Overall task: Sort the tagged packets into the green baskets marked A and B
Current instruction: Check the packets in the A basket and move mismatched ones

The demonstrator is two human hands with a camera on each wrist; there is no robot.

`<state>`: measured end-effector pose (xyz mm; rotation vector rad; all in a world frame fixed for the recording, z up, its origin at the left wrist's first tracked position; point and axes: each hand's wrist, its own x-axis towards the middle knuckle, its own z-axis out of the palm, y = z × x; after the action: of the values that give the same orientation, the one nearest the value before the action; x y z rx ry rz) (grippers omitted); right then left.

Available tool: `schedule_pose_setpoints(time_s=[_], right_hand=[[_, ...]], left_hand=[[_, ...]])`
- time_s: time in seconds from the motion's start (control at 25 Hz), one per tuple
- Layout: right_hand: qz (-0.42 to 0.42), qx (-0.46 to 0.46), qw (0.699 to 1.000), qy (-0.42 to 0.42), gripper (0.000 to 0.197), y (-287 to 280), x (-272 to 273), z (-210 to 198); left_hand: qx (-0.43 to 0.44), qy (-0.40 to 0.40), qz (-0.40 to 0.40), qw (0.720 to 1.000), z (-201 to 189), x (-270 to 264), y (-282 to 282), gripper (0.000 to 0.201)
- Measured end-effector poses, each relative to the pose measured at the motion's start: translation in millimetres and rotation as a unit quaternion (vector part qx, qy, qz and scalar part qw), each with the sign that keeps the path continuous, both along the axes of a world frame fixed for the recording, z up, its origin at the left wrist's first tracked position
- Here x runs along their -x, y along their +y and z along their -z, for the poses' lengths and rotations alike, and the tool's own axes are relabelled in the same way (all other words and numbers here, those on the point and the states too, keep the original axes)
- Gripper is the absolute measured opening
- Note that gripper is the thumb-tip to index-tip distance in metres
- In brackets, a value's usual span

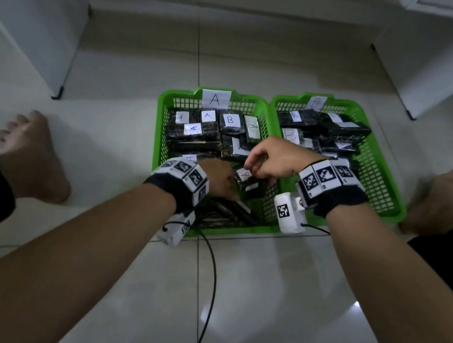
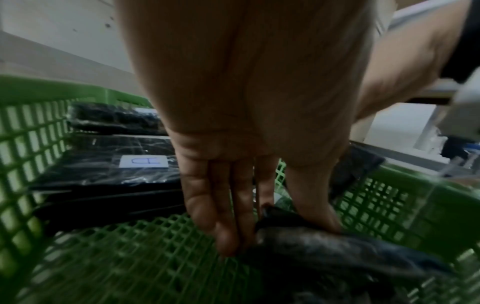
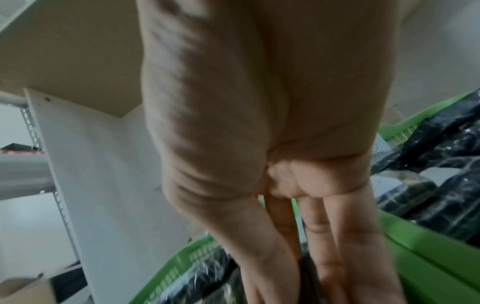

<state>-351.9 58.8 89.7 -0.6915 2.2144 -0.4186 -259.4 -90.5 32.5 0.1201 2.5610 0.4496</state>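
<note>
Basket A (image 1: 159, 126) and basket B (image 1: 345, 102) stand side by side on the floor, both holding black packets with white tags. Both hands are over basket A's near right corner. My right hand (image 1: 265, 161) grips a small packet tagged A (image 1: 244, 174); in the right wrist view the right hand (image 3: 306, 283) has thumb and fingers around a dark packet (image 3: 307, 273). My left hand (image 1: 220, 177) reaches lower into basket A. In the left wrist view the left hand (image 2: 272, 232) pinches the edge of a dark packet (image 2: 324, 253) above the mesh floor (image 2: 130, 246); its tag is hidden.
A packet tagged B (image 1: 230, 120) lies among A-tagged ones at basket A's back. Bare feet rest on the tiles at left (image 1: 28, 152) and right (image 1: 438, 197). A black cable (image 1: 209, 280) trails from the left wrist. White furniture (image 1: 40, 29) flanks the floor.
</note>
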Motion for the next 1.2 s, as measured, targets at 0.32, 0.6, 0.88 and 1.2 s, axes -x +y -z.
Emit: schedule_pose_setpoints(time_s=[0.32,0.6,0.88,1.2], right_hand=[[0.075,0.040,0.996,0.031,0.041,17,25,-23],[-0.005,0.009,1.000,-0.017,0.034,5,9,-15],[0.181,0.186,0.963,-0.079,0.019,-20,7,-3],[0.288,0.330,0.891,-0.123,0.054,-73,-5,-13]], left_hand=[[-0.175,0.006,-0.085,0.981,-9,0,-19,0.039],[-0.327,0.058,-0.302,0.894,-42,5,-88,0.034],[-0.486,0.140,-0.423,0.752,-35,3,-98,0.035],[-0.359,0.203,-0.281,0.866,-50,6,-72,0.060]])
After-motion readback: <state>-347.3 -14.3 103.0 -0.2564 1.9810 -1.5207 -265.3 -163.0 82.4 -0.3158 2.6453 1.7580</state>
